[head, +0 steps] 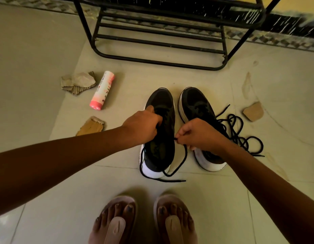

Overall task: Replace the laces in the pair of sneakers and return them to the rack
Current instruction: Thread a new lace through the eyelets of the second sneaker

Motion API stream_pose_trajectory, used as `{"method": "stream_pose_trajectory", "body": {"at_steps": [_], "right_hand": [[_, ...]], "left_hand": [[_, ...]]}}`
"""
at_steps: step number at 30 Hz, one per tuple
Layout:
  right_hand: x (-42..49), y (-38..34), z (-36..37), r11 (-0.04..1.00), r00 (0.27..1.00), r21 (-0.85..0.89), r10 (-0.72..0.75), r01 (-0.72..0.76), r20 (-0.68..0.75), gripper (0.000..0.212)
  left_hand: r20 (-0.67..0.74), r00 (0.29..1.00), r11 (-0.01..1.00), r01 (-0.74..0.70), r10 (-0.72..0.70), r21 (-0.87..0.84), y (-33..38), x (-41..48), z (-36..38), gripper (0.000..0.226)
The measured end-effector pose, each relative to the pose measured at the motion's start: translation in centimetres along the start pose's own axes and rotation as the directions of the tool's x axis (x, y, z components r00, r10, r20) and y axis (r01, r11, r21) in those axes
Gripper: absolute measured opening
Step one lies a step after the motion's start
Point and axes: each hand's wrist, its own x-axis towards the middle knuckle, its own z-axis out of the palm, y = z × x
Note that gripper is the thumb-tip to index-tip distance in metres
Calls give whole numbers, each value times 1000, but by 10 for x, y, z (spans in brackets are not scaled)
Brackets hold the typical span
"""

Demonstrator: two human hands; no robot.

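Note:
Two black sneakers with white soles stand side by side on the floor, toes toward the rack. My left hand (pixel 144 125) grips the lacing area of the left sneaker (pixel 160 150). Over the gap between the shoes, my right hand (pixel 199 133) pinches a black lace (pixel 180 164) that loops down past the left sneaker's heel and trails on the floor. The right sneaker (pixel 196 104) is partly hidden under my right hand. A loose black lace (pixel 240 132) lies tangled to its right. The black metal shoe rack (pixel 161 44) stands beyond the shoes.
A pink spray can (pixel 102 90) lies on the floor to the left, beside crumpled cardboard (pixel 79 82). Another cardboard scrap (pixel 90 126) lies near my left forearm, and one piece (pixel 253 111) sits right of the laces. My sandalled feet (pixel 144 221) are at the bottom.

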Motion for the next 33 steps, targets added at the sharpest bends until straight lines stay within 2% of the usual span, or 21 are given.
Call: {"method": "stream_pose_trajectory", "body": {"at_steps": [2,5,7,9,11,15,20,26,30,33], "right_hand": [[-5,-3,-5,976,993,214,11,-37,122,8],[-10,-9,-2,903,966,413,7,-117,260,13],[-8,-14,8,822,958,529,67,-211,277,18],[-5,-23,21,693,950,656,148,-297,273,21],[-3,-30,32,630,941,700,191,-335,278,26],[0,-37,52,578,936,736,225,-353,272,50],[-1,-29,56,479,951,829,241,-290,194,47],[-6,-29,41,488,963,835,208,-256,174,41],[-6,-32,10,658,981,738,194,-149,25,38],[-4,-31,-12,734,987,665,156,-141,37,33]], "left_hand": [[-22,1000,997,-17,15,-69,-4,0,-1,25],[-90,996,980,-41,23,-193,-11,-1,-4,20],[-130,991,948,-31,-11,-316,-14,-3,-4,18],[-126,989,890,5,-70,-456,-16,-5,-3,18],[-107,988,833,33,-110,-553,-18,-6,-1,17],[-97,984,790,58,-147,-610,-22,-7,1,20],[-78,981,741,81,-177,-667,-24,-5,3,22],[-107,979,760,63,-171,-647,-24,-3,7,13],[-152,979,804,21,-138,-594,-26,-6,11,6],[-174,978,826,-7,-111,-564,-25,-7,11,9]]}}
